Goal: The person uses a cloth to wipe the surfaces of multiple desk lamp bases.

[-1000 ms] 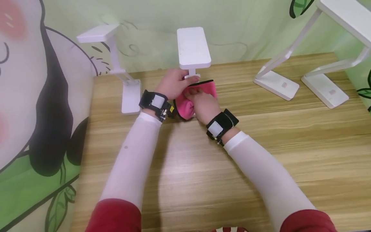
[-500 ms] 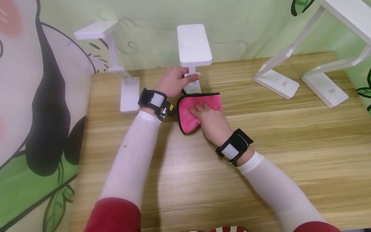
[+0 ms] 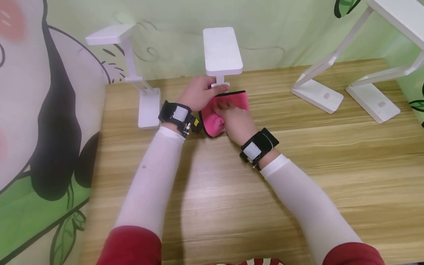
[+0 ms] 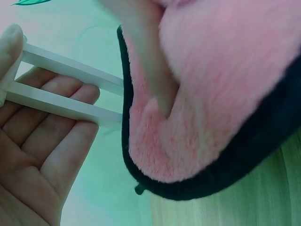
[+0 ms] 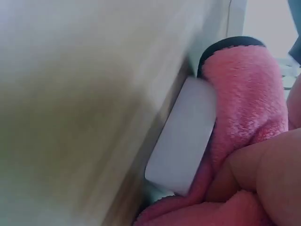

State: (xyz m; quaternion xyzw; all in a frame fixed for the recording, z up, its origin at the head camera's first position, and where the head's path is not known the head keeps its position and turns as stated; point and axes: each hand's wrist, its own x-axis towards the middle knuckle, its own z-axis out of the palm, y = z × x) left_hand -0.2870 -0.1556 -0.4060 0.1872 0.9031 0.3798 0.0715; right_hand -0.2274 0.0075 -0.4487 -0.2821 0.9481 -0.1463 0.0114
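In the head view a white desk lamp (image 3: 223,49) stands by the wall. My left hand (image 3: 196,94) grips its stem, and the left wrist view shows fingers and thumb around the two thin rods (image 4: 66,103). A pink plush cloth (image 3: 211,119) with black edging covers most of the lamp's base. My right hand (image 3: 239,124) lies on the cloth with bent fingers, and a fold bunches up beside the thumb. From the right wrist, the white end of the base (image 5: 183,134) shows on the tabletop, the cloth (image 5: 247,94) draped against it.
Another white lamp (image 3: 149,109) stands at the left. Two more, a nearer-middle lamp (image 3: 318,96) and a far-right lamp (image 3: 374,103), stand at the right. All are on the wooden table (image 3: 212,206), which meets a painted green wall (image 3: 265,33) behind.
My right hand slid the cloth down the base toward me, then back up toward the stem. The left hand has kept its hold on the lamp.
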